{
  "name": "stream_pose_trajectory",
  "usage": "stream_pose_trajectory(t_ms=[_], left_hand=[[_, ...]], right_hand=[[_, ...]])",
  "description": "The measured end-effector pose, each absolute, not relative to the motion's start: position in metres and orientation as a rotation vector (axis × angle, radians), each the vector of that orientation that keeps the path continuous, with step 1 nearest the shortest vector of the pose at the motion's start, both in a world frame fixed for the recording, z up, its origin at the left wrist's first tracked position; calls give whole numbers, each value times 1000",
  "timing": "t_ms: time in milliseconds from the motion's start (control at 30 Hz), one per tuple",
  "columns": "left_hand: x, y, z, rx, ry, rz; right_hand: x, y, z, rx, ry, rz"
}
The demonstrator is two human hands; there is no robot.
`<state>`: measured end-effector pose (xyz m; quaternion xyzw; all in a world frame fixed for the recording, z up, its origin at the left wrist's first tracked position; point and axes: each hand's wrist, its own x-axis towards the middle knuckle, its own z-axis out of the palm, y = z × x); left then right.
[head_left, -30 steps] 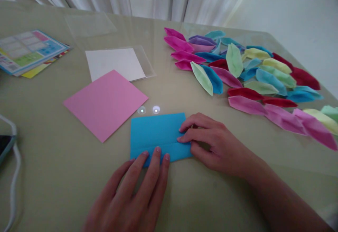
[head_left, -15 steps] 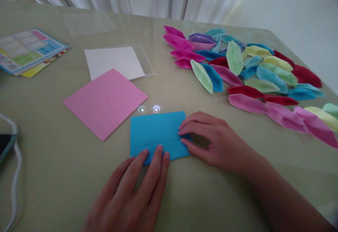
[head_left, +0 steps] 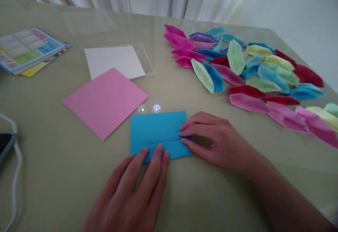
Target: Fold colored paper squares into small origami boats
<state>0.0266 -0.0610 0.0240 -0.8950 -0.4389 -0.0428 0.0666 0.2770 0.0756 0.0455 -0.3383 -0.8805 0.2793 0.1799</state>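
A folded sheet of blue origami paper (head_left: 155, 126) lies on the table before me, a straight crease running across its lower part. My left hand (head_left: 134, 189) rests on its lower edge, fingers stretched out and pressing it down. At the right edge, my right hand (head_left: 213, 140) pinches the paper, thumb and fingertips close together. Those fingers hide part of that edge. Just up and left of the blue sheet is a flat square of pink paper (head_left: 105, 103), turned like a diamond.
Folded paper pieces in several colours (head_left: 261, 71) spread over the table's right side. A white sheet in a clear sleeve (head_left: 114, 61) lies behind the pink square. Printed cards (head_left: 31, 50) are at far left, above a white cable (head_left: 17, 168) and a dark device (head_left: 5, 145).
Almost nothing differs. Both hands keep their places on the blue paper, and the view has shifted very slightly.
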Motion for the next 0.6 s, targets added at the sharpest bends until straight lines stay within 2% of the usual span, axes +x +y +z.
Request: stream_pose_trajectory(t_ms=[600], left_hand=[[29,-62,23,-2698,-1380,-150]], right_hand=[[278,75,44,-956,-2493,783]])
